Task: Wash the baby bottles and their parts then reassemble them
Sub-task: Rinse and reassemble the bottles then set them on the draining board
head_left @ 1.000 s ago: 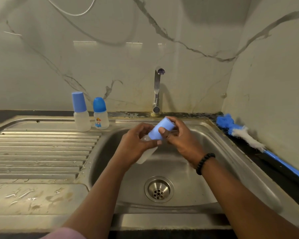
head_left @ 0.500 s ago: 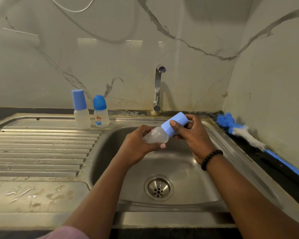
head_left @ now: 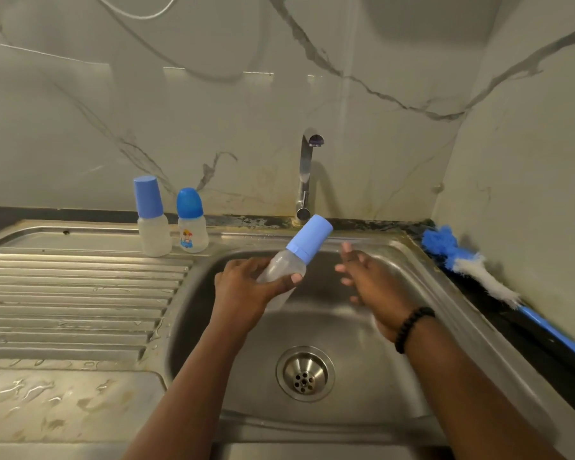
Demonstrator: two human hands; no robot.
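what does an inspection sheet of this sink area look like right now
surface: steel sink, basin empty; drainboard wet
job's things: capped bottle held tilted over basin; two capped bottles upright on drainboard
clutter: brush on right counter
grippers: left hand holds bottle; right hand open, empty
cables: white cord on wall
surroundings: tap, no water seen; marble wall
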